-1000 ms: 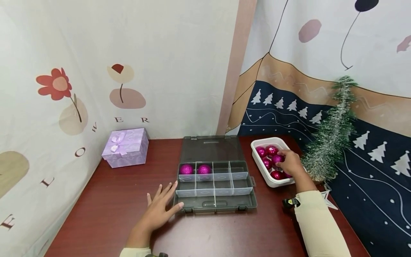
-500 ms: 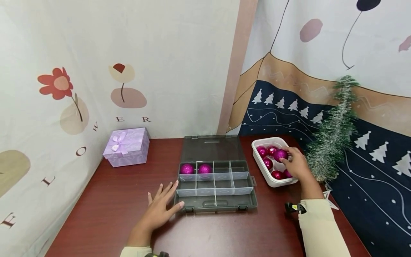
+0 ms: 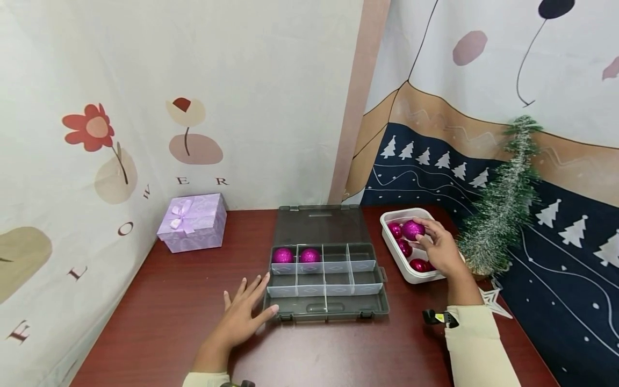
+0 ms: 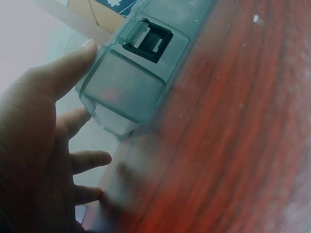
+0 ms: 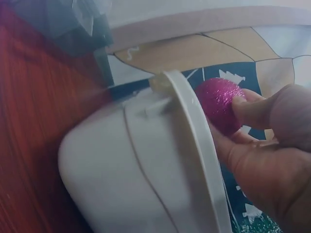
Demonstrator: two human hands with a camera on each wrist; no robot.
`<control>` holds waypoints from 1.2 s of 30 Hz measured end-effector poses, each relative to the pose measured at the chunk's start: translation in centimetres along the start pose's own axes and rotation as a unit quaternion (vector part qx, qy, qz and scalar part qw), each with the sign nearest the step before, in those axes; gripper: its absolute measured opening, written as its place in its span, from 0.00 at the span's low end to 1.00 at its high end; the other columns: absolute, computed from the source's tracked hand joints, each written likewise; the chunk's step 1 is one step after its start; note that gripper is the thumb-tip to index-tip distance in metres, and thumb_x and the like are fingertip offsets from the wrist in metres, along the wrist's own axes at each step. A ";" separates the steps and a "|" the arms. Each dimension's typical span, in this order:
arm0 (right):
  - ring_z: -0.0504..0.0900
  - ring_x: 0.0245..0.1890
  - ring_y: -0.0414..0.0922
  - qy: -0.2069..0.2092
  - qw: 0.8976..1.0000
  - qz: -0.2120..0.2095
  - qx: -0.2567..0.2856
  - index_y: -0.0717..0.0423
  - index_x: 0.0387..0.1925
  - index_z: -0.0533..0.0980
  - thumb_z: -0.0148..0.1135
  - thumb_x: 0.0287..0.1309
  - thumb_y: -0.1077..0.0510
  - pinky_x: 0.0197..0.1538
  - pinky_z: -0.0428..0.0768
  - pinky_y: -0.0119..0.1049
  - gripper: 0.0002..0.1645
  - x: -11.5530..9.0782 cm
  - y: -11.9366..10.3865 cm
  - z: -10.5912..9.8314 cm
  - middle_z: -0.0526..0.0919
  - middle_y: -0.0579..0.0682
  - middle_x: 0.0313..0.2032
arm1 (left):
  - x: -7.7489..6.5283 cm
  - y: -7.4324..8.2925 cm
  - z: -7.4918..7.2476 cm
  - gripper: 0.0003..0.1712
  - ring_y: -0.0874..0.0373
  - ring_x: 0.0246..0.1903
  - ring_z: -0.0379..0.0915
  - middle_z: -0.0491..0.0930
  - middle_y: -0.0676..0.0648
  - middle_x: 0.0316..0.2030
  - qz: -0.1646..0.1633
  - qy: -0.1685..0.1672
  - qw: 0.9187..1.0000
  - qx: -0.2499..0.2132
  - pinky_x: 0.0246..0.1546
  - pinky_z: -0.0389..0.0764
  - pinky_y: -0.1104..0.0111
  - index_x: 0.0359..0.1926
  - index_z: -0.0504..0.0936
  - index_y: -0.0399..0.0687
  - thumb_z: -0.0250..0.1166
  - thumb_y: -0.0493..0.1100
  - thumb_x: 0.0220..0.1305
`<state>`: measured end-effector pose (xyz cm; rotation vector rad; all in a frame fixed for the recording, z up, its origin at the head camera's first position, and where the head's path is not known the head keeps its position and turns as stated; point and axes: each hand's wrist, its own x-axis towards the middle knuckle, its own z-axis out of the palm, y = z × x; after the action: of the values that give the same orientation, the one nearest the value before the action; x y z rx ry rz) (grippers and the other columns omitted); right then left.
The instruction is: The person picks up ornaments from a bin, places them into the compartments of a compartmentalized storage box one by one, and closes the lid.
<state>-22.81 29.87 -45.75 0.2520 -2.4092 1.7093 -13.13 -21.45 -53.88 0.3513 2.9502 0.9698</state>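
Note:
My right hand pinches a glittery magenta Christmas bauble between thumb and fingers, over the white plastic tub. In the right wrist view this bauble shows just above the tub's rim. Several shiny baubles lie inside the tub, partly hidden by the hand. My left hand lies with fingers spread at the left front corner of a grey transparent compartment box, thumb at its edge. Two glittery magenta baubles sit in the two leftmost back compartments. The box's lid is folded back.
A lilac gift box with a bow stands at the back left of the table. A small frosted Christmas tree stands right of the tub, with a white star near its base. Printed cloth hangs behind.
My right hand has lifted the glittery bauble from among the others and moved it slightly left over the tub. The left hand stays at the box corner.

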 end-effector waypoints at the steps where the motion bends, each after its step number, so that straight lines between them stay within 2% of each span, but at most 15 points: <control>1: 0.84 0.58 0.34 -0.004 1.000 0.003 0.018 0.71 0.76 0.68 0.52 0.78 0.76 0.51 0.87 0.22 0.29 0.0 0.0 0.1 0.66 0.66 0.70 | 0.0 0.0 0.0 0.49 0.22 0.85 0.43 0.62 0.37 0.84 0.000 -0.001 1.000 0.002 0.71 0.29 0.13 0.88 0.58 0.63 0.65 0.68 0.74; 3: 0.83 0.54 0.25 -0.008 0.999 0.004 0.034 0.71 0.77 0.66 0.54 0.78 0.74 0.52 0.88 0.23 0.30 -0.1 0.0 0.4 0.70 0.62 0.69 | 0.1 0.0 0.0 0.49 0.22 0.85 0.44 0.62 0.37 0.84 0.001 -0.001 1.000 0.004 0.71 0.29 0.13 0.88 0.58 0.63 0.65 0.68 0.74; 5: 0.82 0.54 0.23 -0.004 0.999 0.005 0.033 0.68 0.77 0.68 0.60 0.77 0.70 0.53 0.87 0.21 0.31 -0.1 -0.1 0.6 0.74 0.55 0.67 | 0.1 -0.1 0.0 0.49 0.22 0.85 0.44 0.62 0.37 0.84 0.001 -0.002 1.000 0.006 0.71 0.29 0.13 0.88 0.58 0.64 0.65 0.68 0.74; 8: 0.81 0.53 0.26 0.010 1.000 0.012 0.026 0.65 0.75 0.71 0.71 0.72 0.65 0.50 0.86 0.21 0.34 -0.1 -0.2 1.2 0.80 0.42 0.60 | 0.1 -0.1 0.0 0.49 0.22 0.84 0.44 0.62 0.37 0.84 0.001 -0.001 1.000 0.004 0.71 0.29 0.13 0.88 0.58 0.64 0.65 0.68 0.74; 10: 0.82 0.52 0.28 0.017 0.999 0.014 0.033 0.66 0.73 0.73 0.75 0.67 0.66 0.48 0.87 0.22 0.36 -0.1 -0.4 1.7 0.80 0.34 0.56 | 0.0 -0.1 0.0 0.49 0.21 0.84 0.44 0.62 0.36 0.84 0.002 0.000 1.000 0.003 0.71 0.29 0.13 0.88 0.58 0.63 0.65 0.68 0.74; 14: 0.84 0.49 0.30 0.016 0.999 -0.007 0.047 0.70 0.67 0.76 0.77 0.60 0.72 0.46 0.88 0.24 0.35 -0.1 -0.7 2.8 0.82 0.30 0.52 | -0.2 0.0 0.0 0.49 0.20 0.84 0.45 0.63 0.35 0.83 0.007 0.003 1.000 0.004 0.70 0.31 0.12 0.87 0.59 0.62 0.65 0.67 0.74; 16: 0.85 0.49 0.30 0.006 0.999 -0.021 0.047 0.69 0.66 0.77 0.77 0.59 0.73 0.48 0.88 0.23 0.33 -0.1 -0.8 3.3 0.83 0.34 0.54 | -0.2 0.0 0.0 0.49 0.20 0.83 0.46 0.64 0.35 0.83 0.008 0.004 1.000 0.005 0.70 0.31 0.11 0.87 0.59 0.62 0.65 0.67 0.74; 19: 0.85 0.51 0.28 -0.016 0.998 -0.036 0.045 0.70 0.67 0.77 0.76 0.61 0.73 0.51 0.87 0.22 0.33 0.2 -0.8 4.0 0.83 0.50 0.61 | -0.2 0.1 0.0 0.48 0.21 0.84 0.46 0.64 0.36 0.83 0.007 0.005 1.000 0.006 0.70 0.31 0.12 0.87 0.59 0.63 0.65 0.68 0.74; 21: 0.84 0.53 0.27 -0.031 0.998 -0.039 0.041 0.71 0.70 0.75 0.75 0.63 0.71 0.54 0.86 0.21 0.35 0.4 -0.9 4.4 0.80 0.62 0.67 | -0.2 0.1 -0.1 0.49 0.21 0.84 0.46 0.64 0.36 0.83 0.008 0.006 1.000 0.008 0.70 0.31 0.12 0.88 0.59 0.63 0.65 0.68 0.74; 23: 0.83 0.55 0.27 -0.041 0.998 -0.037 0.028 0.71 0.73 0.72 0.75 0.65 0.69 0.56 0.84 0.19 0.38 0.6 -1.1 4.8 0.76 0.69 0.71 | -0.2 0.1 -0.1 0.49 0.21 0.84 0.45 0.64 0.36 0.83 0.008 0.005 1.000 0.009 0.70 0.31 0.12 0.88 0.58 0.64 0.65 0.68 0.74; 26: 0.82 0.60 0.32 -0.053 0.998 -0.020 0.013 0.67 0.75 0.70 0.74 0.67 0.67 0.59 0.80 0.16 0.39 0.8 -1.4 5.4 0.74 0.69 0.75 | -0.2 0.1 -0.1 0.49 0.22 0.84 0.45 0.64 0.37 0.84 0.007 0.002 1.000 0.010 0.71 0.31 0.12 0.88 0.58 0.64 0.65 0.68 0.74; 30: 0.80 0.71 0.52 -0.075 0.997 -0.004 0.014 0.63 0.75 0.70 0.72 0.70 0.65 0.64 0.77 0.16 0.36 1.1 -1.8 6.1 0.75 0.65 0.76 | -0.1 0.2 -0.1 0.49 0.22 0.84 0.45 0.63 0.37 0.84 0.006 0.002 1.000 0.008 0.71 0.30 0.13 0.88 0.58 0.63 0.65 0.68 0.74; 33: 0.77 0.74 0.65 -0.095 0.995 -0.002 0.011 0.61 0.76 0.70 0.72 0.71 0.64 0.67 0.81 0.26 0.36 1.2 -2.3 6.7 0.75 0.65 0.76 | 0.0 0.1 -0.2 0.49 0.21 0.84 0.45 0.63 0.37 0.84 0.005 0.001 1.000 0.008 0.71 0.30 0.13 0.88 0.58 0.63 0.64 0.68 0.74; 35: 0.77 0.74 0.67 -0.106 0.994 0.001 0.003 0.61 0.76 0.70 0.72 0.71 0.64 0.67 0.84 0.34 0.37 1.2 -2.5 7.1 0.74 0.66 0.75 | 0.0 0.1 -0.2 0.49 0.22 0.84 0.44 0.63 0.37 0.84 0.005 -0.002 1.000 0.009 0.71 0.30 0.13 0.88 0.58 0.63 0.64 0.68 0.74; 36: 0.78 0.72 0.68 -0.110 0.994 -0.001 -0.002 0.60 0.76 0.70 0.72 0.71 0.64 0.66 0.86 0.35 0.36 1.3 -2.6 7.3 0.75 0.66 0.73 | 0.0 0.1 -0.2 0.49 0.22 0.84 0.44 0.63 0.37 0.84 0.004 -0.002 1.000 0.008 0.71 0.30 0.13 0.88 0.58 0.63 0.64 0.68 0.74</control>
<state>-23.76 22.05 -45.41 0.4635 -2.5626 1.7586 -13.09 -21.49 -53.63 0.3665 2.9575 0.9450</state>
